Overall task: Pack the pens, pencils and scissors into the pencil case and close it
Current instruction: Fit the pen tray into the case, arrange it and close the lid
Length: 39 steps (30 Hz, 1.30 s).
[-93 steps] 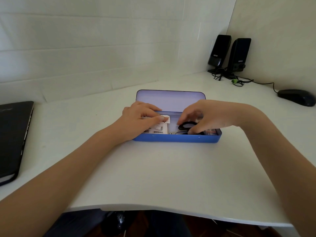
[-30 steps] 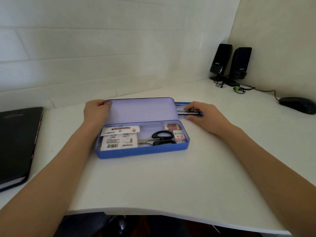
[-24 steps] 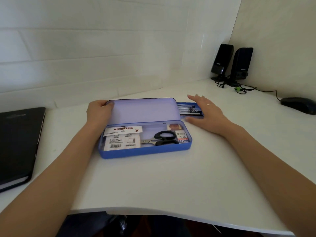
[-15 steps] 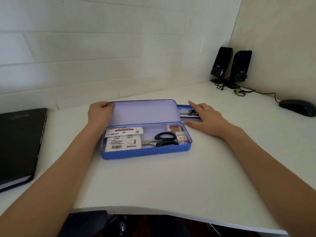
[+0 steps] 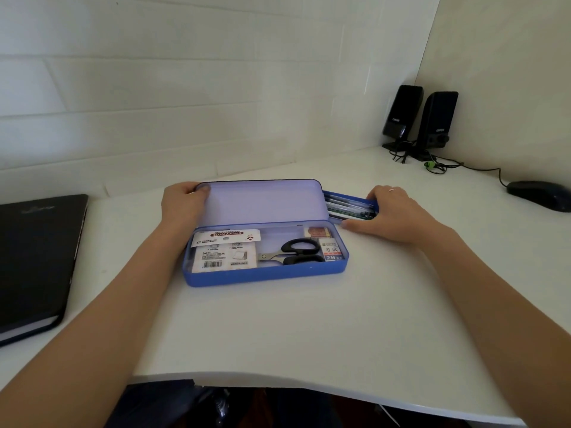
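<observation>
A blue pencil case [image 5: 265, 274] lies open on the white desk, its pale purple lid [image 5: 262, 200] tilted up at the back. Inside lie black-handled scissors [image 5: 296, 253], a sticky note pack [image 5: 224, 250], an eraser [image 5: 318, 232] and a 2B lead box [image 5: 330, 250]. My left hand [image 5: 182, 205] grips the lid's left end. Behind the case on the right sits a blue tray [image 5: 349, 197] holding several pens and pencils [image 5: 346, 208]. My right hand [image 5: 392, 213] wraps around the tray's right end, thumb at its front edge.
A black notebook [image 5: 34, 257] lies at the left edge of the desk. Two black speakers [image 5: 420, 118] with cables stand in the back right corner, and a black mouse [image 5: 539, 194] lies at the far right. The desk's curved front edge [image 5: 278, 383] runs below.
Earlier both hands were arranging items inside the case. Since then my left hand has held the lid, and my right hand went from lying flat over the pen tray to closing on its right end.
</observation>
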{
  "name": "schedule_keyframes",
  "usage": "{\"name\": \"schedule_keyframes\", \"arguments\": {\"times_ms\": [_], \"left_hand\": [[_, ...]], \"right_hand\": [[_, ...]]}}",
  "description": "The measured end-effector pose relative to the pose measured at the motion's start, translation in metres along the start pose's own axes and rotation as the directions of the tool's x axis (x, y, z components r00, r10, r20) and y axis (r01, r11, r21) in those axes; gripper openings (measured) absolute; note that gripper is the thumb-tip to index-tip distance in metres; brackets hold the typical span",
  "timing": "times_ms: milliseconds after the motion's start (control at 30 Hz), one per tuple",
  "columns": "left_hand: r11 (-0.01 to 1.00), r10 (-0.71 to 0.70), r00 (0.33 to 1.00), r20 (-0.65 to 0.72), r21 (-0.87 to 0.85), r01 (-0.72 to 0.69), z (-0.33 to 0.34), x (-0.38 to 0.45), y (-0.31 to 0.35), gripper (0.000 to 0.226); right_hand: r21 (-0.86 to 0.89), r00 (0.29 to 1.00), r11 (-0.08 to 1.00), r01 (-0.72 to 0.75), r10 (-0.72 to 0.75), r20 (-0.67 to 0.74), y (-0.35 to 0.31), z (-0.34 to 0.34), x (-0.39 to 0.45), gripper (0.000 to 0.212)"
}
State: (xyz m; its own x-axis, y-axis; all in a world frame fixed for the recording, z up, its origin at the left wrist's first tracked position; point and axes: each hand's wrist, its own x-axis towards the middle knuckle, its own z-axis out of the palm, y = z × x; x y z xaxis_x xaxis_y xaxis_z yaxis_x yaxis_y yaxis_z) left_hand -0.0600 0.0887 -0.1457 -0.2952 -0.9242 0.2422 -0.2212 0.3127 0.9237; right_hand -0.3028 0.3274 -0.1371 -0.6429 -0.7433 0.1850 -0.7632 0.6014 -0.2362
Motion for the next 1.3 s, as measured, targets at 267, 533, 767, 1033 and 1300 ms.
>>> {"name": "schedule_keyframes", "arguments": {"times_ms": [267, 533, 767, 1033, 1300], "left_hand": [[0.999, -0.032, 0.987, -0.156, 0.007, 0.034, -0.003, -0.001, 0.0, 0.028], [0.99, -0.107, 0.953, -0.284, 0.063, 0.13, -0.004, -0.002, 0.003, 0.018], [0.975, -0.14, 0.99, 0.019, -0.169, 0.142, 0.007, -0.005, 0.006, 0.016], [0.899, -0.162, 0.93, 0.329, -0.339, 0.276, 0.021, -0.017, 0.02, 0.025], [0.993, 0.021, 0.924, 0.383, 0.097, -0.063, 0.029, -0.026, 0.017, 0.051]], "right_hand": [[0.159, 0.969, 0.974, -0.163, 0.188, -0.158, 0.012, -0.012, -0.004, 0.076], [0.34, 0.99, 0.935, 0.102, -0.062, -0.128, -0.017, -0.022, -0.018, 0.056], [0.315, 0.941, 0.898, 0.308, -0.336, 0.036, -0.06, -0.017, -0.037, 0.067], [0.204, 0.919, 0.924, 0.323, -0.358, 0.163, -0.065, -0.015, -0.041, 0.078], [0.243, 0.908, 0.93, 0.275, -0.335, 0.252, -0.06, -0.021, -0.042, 0.075]]}}
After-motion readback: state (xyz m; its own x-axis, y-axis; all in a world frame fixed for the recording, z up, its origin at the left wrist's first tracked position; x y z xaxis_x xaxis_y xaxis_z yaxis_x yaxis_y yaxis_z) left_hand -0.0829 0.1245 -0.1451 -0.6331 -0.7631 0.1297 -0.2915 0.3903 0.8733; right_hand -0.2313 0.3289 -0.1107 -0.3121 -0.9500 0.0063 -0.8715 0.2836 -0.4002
